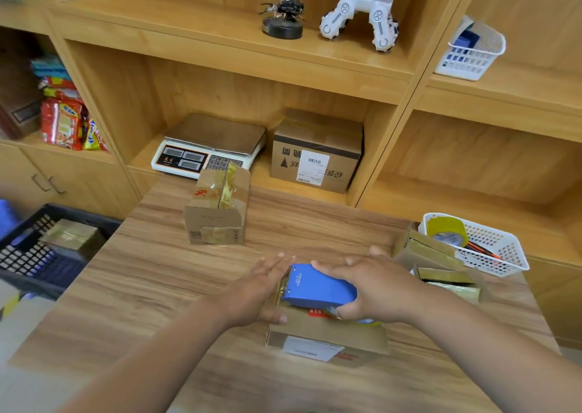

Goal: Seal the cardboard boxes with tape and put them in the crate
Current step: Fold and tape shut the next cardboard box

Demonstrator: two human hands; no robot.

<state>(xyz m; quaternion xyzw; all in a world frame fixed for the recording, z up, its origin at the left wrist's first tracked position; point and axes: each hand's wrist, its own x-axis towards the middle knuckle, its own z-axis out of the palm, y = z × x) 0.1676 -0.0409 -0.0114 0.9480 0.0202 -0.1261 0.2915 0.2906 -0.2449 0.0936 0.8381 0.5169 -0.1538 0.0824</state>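
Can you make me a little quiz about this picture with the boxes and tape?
1. True or false: the right hand holds the blue tape dispenser.
2. Where is the spare tape roll? A) on the scale B) in the white basket C) on the floor
3. How many cardboard boxes show inside the dark crate?
Key: 1 true; 2 B; 3 one.
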